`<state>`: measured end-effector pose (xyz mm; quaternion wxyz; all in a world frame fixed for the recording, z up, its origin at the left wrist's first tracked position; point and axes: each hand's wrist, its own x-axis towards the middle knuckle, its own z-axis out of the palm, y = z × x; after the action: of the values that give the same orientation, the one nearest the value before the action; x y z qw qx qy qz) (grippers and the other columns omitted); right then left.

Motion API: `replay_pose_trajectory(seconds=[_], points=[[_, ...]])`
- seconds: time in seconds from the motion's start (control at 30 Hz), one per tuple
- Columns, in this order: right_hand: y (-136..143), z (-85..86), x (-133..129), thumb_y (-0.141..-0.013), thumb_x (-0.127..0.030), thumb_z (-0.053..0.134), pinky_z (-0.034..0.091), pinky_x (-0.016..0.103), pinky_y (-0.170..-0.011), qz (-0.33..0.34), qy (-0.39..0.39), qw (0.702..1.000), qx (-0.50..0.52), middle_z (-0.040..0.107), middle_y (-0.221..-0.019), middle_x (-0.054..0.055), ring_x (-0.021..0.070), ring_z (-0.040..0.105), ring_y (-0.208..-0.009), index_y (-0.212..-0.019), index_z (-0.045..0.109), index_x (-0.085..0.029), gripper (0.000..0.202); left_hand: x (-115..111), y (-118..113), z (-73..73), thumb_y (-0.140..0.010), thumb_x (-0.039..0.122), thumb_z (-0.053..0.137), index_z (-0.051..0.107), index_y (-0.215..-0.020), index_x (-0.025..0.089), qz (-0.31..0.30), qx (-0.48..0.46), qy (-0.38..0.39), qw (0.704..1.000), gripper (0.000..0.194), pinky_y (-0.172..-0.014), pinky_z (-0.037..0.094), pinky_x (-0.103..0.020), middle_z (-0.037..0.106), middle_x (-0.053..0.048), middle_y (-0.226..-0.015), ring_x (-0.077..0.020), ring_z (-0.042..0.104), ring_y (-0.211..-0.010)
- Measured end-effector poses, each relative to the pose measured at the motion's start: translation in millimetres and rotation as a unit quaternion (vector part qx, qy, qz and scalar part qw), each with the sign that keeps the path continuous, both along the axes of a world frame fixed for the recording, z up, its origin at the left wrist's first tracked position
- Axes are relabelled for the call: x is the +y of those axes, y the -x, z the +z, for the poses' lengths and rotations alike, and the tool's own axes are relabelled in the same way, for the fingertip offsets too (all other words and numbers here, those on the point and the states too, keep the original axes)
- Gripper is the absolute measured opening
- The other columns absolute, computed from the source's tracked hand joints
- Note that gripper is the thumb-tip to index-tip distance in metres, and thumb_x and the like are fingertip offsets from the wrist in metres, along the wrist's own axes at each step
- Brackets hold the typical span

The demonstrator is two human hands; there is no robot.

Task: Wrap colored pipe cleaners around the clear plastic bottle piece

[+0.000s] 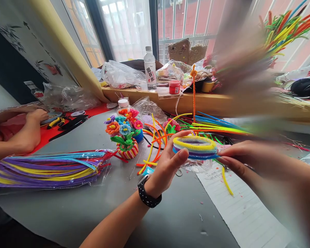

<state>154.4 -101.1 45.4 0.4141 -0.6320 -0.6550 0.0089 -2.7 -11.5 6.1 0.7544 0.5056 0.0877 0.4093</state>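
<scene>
My left hand (166, 163), with a black dotted watch strap at its wrist, grips a round clear plastic cup from the left. Coiled about that cup is a band of pipe cleaners (195, 144), yellow on top, then pale, purple and blue below. On the other side, my right hand (237, 156) pinches the end of a blue pipe cleaner (214, 156) between thumb and fingertips; its wrist is smeared by motion. A loose yellow pipe cleaner (226, 182) lies below, over a lined paper sheet (248, 210).
Left of my hands stands a pot of pipe-cleaner flowers (127, 148). A bag of pipe cleaners (43, 169) lies nearer. Another person's arms (28, 129) rest by pliers (54, 122). A water bottle (150, 70) stands on the sill. Something blurred covers the upper right.
</scene>
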Motion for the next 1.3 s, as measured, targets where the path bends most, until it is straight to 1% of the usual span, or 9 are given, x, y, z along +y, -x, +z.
replay_pose_trajectory(seconds=[0.1,0.23,0.33,0.47,0.6,0.7,0.83,1.13,1.3], points=[[-0.6,2.2,-1.5,-0.079,-0.040,0.050,0.046,0.026,-0.078,0.010,0.039,0.999,0.008,0.061,-0.088,0.004,0.0127,0.057,-0.080,-0.084,0.061,-0.020,0.024,1.6,1.1,1.3,-0.073,0.045,0.058,0.037,-0.122,0.025,-0.002,0.011,0.005,1.000,0.057,-0.094,0.038,-0.042,0.048,-0.009,-0.125,-0.0275,0.046,-0.115],[-0.1,3.7,-1.7,-0.078,-0.038,0.053,0.045,0.025,-0.073,-0.014,0.019,1.000,-0.014,0.061,-0.087,0.001,0.0118,0.056,-0.077,-0.082,0.062,-0.021,0.019,1.6,1.4,4.1,-0.067,0.041,0.065,0.038,-0.121,0.024,-0.006,0.024,0.005,1.000,0.063,-0.099,0.031,-0.043,0.049,-0.009,-0.124,-0.0277,0.044,-0.116],[2.2,3.0,-1.1,-0.077,-0.035,0.055,0.044,0.024,-0.071,-0.014,-0.008,0.999,-0.039,0.061,-0.089,0.000,0.0113,0.056,-0.078,-0.084,0.062,-0.023,0.016,-0.1,-0.2,5.9,-0.057,0.032,0.075,0.039,-0.118,0.021,-0.004,0.044,0.018,0.999,0.072,-0.094,0.036,-0.042,0.051,-0.011,-0.122,-0.0294,0.047,-0.113],[4.2,-0.1,0.7,-0.078,-0.034,0.054,0.043,0.025,-0.078,0.011,-0.014,0.999,-0.034,0.060,-0.091,0.000,0.0108,0.056,-0.080,-0.085,0.060,-0.023,0.015,-0.4,-1.7,6.7,-0.059,0.022,0.074,0.040,-0.115,0.019,0.012,0.081,0.017,0.997,0.065,-0.091,0.039,-0.039,0.056,-0.010,-0.115,-0.0266,0.052,-0.107],[4.1,-2.2,2.1,-0.079,-0.033,0.053,0.043,0.024,-0.076,0.010,-0.028,0.999,-0.042,0.060,-0.088,-0.001,0.0100,0.056,-0.079,-0.084,0.060,-0.023,0.013,0.2,-1.5,7.0,-0.060,0.022,0.073,0.038,-0.117,0.021,0.031,0.085,0.017,0.996,0.066,-0.092,0.038,-0.038,0.055,-0.009,-0.116,-0.0262,0.051,-0.109],[5.5,-2.0,2.0,-0.078,-0.030,0.054,0.042,0.020,-0.070,0.013,-0.055,0.996,-0.066,0.060,-0.086,-0.001,0.0083,0.056,-0.076,-0.083,0.059,-0.022,0.011,-0.2,-1.3,7.0,-0.062,0.022,0.072,0.037,-0.118,0.021,0.029,0.088,0.018,0.996,0.066,-0.091,0.039,-0.039,0.053,-0.010,-0.119,-0.0270,0.048,-0.112],[9.1,-1.8,1.6,-0.076,-0.026,0.057,0.041,0.019,-0.066,0.016,-0.092,0.992,-0.083,0.059,-0.083,-0.002,0.0065,0.055,-0.074,-0.082,0.060,-0.022,0.007,-0.8,-1.5,6.4,-0.062,0.020,0.072,0.040,-0.111,0.019,0.027,0.089,0.013,0.996,0.059,-0.091,0.040,-0.037,0.053,-0.010,-0.117,-0.0250,0.050,-0.110],[8.0,-7.0,3.9,-0.078,-0.030,0.054,0.042,0.022,-0.067,0.034,-0.071,0.995,-0.053,0.059,-0.083,0.000,0.0090,0.054,-0.073,-0.079,0.060,-0.023,0.010,-2.1,-3.1,5.5,-0.061,0.021,0.072,0.040,-0.110,0.021,0.033,0.078,0.011,0.996,0.058,-0.085,0.043,-0.034,0.055,-0.008,-0.113,-0.0239,0.053,-0.105],[8.1,-6.8,3.4,-0.076,-0.027,0.056,0.041,0.019,-0.064,0.022,-0.075,0.995,-0.067,0.058,-0.081,-0.002,0.0070,0.054,-0.072,-0.080,0.061,-0.023,0.007,-1.5,-2.6,5.6,-0.060,0.023,0.072,0.042,-0.108,0.020,0.045,0.089,0.005,0.995,0.056,-0.084,0.043,-0.033,0.058,-0.007,-0.108,-0.0232,0.054,-0.103]])
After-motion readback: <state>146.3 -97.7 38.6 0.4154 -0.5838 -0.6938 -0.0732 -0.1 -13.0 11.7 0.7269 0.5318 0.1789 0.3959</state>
